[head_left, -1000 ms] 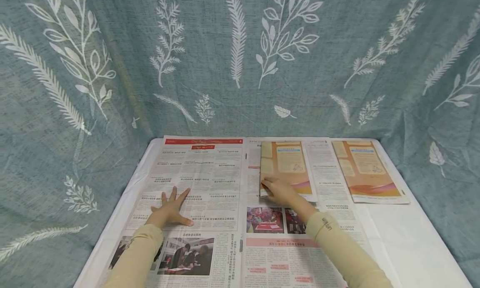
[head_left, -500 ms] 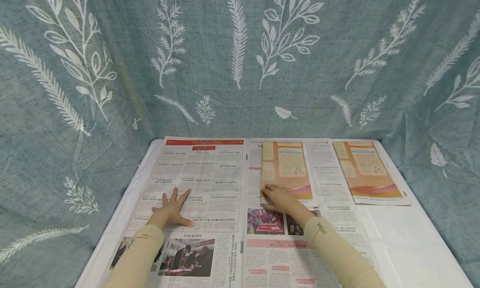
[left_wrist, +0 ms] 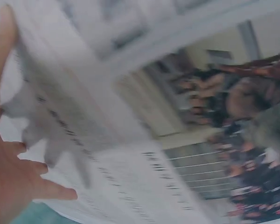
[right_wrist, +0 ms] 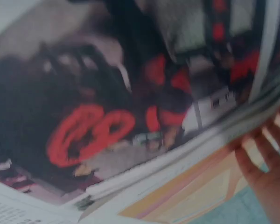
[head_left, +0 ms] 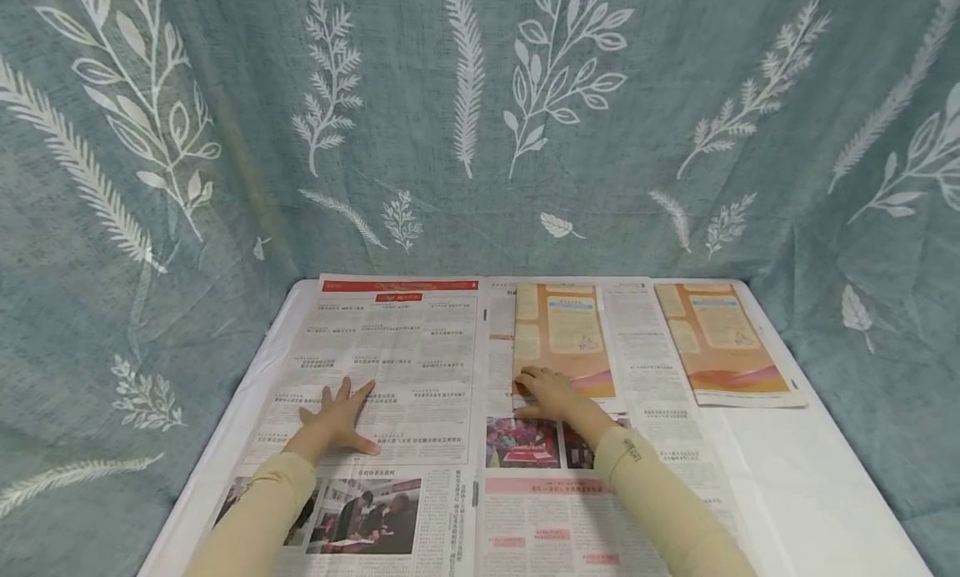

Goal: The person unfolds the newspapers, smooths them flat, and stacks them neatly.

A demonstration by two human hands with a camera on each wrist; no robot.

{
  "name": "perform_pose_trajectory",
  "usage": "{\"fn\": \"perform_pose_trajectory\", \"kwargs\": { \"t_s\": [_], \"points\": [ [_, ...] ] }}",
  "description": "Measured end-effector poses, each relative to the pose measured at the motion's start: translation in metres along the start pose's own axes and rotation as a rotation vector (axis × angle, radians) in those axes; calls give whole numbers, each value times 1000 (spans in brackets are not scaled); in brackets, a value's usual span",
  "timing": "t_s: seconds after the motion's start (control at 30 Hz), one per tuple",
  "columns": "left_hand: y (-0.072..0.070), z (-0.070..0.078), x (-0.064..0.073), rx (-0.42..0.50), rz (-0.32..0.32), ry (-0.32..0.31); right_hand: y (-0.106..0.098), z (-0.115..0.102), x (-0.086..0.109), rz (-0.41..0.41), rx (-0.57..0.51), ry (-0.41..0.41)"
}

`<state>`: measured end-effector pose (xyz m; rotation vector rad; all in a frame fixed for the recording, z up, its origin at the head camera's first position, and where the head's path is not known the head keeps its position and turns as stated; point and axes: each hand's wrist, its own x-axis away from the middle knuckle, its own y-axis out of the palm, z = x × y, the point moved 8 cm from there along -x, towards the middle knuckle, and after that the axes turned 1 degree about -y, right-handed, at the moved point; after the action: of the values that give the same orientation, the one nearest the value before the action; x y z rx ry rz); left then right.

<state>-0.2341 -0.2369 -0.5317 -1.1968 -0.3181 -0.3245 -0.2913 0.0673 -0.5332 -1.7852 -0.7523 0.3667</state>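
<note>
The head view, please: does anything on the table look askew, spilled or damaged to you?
Nothing stands out. The open newspaper lies spread out, with no visible tear or spill. One orange-fronted folded paper lies on it, its near left corner under the right hand; a similar folded paper lies neatly to the right.

The white tabletop [head_left: 810,477] is mostly covered by a spread newspaper [head_left: 405,343]. Beside its right edge, a folded orange print [head_left: 727,335] is laid.

Booklets [head_left: 564,335] orange-tan, purple swoosh; curtain [head_left: 420,127] blue-green, white leaf prints.
</note>
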Motion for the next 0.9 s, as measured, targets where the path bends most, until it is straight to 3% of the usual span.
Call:
{"fn": "perform_pose_trajectory", "kwargs": {
  "t_s": [0.07,0.17,0.3,0.57,0.73,0.9],
  "points": [
    [-4,14,1,-47,9,30,-6,0,2,13,-52,-6],
    [-4,38,-2,-78,25,80,-19,-1,8,112,-70,-50],
    [5,66,-4,-91,55,156,-31,8,15,268,3,-55],
    [15,112,0,-149,220,316,-48,42,29,374,-36,128],
    [19,138,-7,-58,208,397,-53,56,40,360,-100,208],
    [22,169,-17,-38,195,462,-59,77,52,395,-168,311]
  ]
}}
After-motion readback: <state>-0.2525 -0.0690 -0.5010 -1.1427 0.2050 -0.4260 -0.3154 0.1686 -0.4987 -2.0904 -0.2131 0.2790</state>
